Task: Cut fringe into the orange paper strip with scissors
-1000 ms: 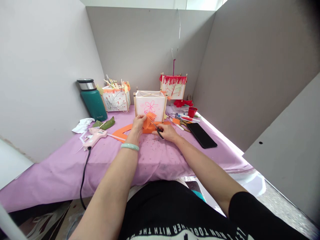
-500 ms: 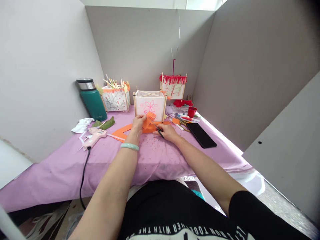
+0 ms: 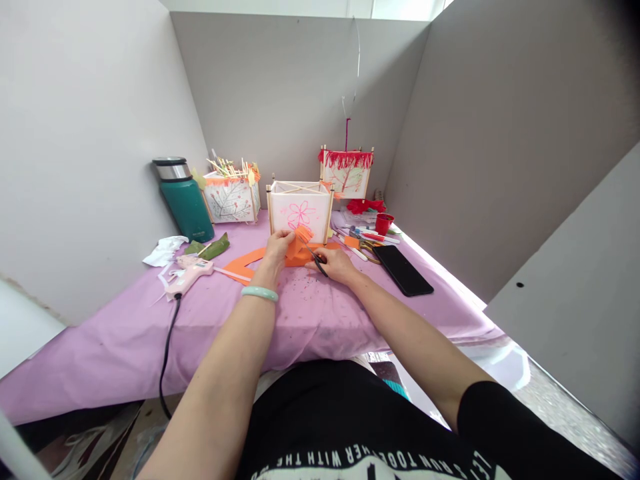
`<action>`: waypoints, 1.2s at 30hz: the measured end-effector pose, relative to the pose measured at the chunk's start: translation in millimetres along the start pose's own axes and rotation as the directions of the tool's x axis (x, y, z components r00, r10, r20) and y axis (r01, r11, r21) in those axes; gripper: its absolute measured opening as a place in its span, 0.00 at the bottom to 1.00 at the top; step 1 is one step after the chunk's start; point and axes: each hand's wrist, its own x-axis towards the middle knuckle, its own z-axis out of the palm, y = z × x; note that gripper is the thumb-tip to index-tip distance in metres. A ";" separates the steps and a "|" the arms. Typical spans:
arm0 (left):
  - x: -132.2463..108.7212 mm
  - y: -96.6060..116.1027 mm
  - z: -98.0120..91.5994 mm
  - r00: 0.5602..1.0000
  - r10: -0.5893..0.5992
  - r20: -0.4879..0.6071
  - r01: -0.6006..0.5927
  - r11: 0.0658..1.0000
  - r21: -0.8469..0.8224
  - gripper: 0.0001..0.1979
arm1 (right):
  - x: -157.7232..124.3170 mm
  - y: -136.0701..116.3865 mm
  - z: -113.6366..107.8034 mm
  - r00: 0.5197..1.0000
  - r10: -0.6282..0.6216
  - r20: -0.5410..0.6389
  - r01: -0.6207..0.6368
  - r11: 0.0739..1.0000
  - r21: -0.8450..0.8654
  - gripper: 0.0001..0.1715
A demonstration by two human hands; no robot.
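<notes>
Pinched in my left hand (image 3: 279, 247) is a strip of orange paper (image 3: 295, 247), its upper end cut into a fringe. My right hand (image 3: 339, 264) grips a pair of dark-handled scissors (image 3: 321, 265), whose blades point up and left at the fringed paper. Whether the blades are parted is too small to tell. Beneath both hands, a longer orange paper band (image 3: 254, 256) lies on the purple cloth (image 3: 310, 313) among tiny scraps. Just behind stands a white lantern (image 3: 301, 208) with wooden corner sticks and a pink flower drawing.
At left are a green bottle (image 3: 185, 203), a pink glue gun (image 3: 190, 277) with a black cord, and a lantern (image 3: 231, 200) full of sticks. To the right lie a phone (image 3: 403, 270), gold-handled scissors (image 3: 371, 251), a red cup (image 3: 384, 224) and markers. A red-fringed lantern (image 3: 347, 175) hangs behind.
The fringed end of the orange paper has shifted slightly down and right, with a small movement of my left hand. My right hand and the scissors stay almost in place.
</notes>
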 end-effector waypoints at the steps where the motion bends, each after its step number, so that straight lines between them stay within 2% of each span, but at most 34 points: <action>1: 0.2 -0.1 0.1 1.000 0.000 -0.005 0.000 1.000 0.008 0.06 | 0.2 0.2 0.1 1.000 -0.001 0.002 0.001 1.000 -0.002 0.21; 18: -1.3 2.0 1.5 1.000 -0.016 -0.006 0.016 1.000 0.024 0.05 | 0.4 -1.5 -0.3 1.000 -0.001 -0.002 0.001 0.998 -0.063 0.24; 29: -1.6 2.6 1.3 1.000 -0.011 0.003 0.011 1.000 0.011 0.05 | 1.1 -1.9 -1.9 1.000 0.013 0.008 -0.012 0.996 -0.084 0.20; 36: -1.8 2.7 2.2 0.999 -0.011 -0.032 0.010 1.000 -0.015 0.05 | 0.5 -1.5 -0.6 1.000 0.010 0.006 -0.010 0.999 -0.039 0.24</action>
